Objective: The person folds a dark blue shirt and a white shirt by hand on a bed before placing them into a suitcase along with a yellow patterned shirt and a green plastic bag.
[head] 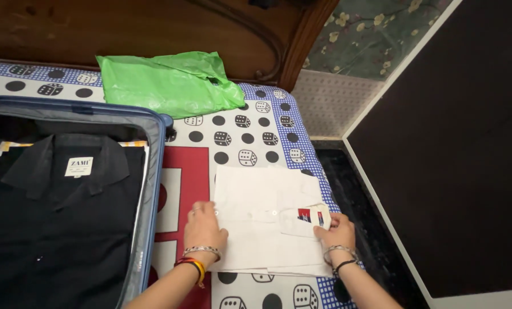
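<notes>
At lower centre, our left hand (203, 229) presses flat and our right hand (337, 230) pinches the edge of a folded white shirt (264, 220), steadying it on the bed (233, 137). Left: open suitcase (153, 189) holding a black shirt (61, 223). Beyond: green bag (167, 83).

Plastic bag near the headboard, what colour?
Bright green plastic bag; head view shows it best.

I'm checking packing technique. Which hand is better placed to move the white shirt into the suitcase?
Probably the left hand: it rests on the white shirt's edge nearest the suitcase. The right hand is at the far edge.
</notes>
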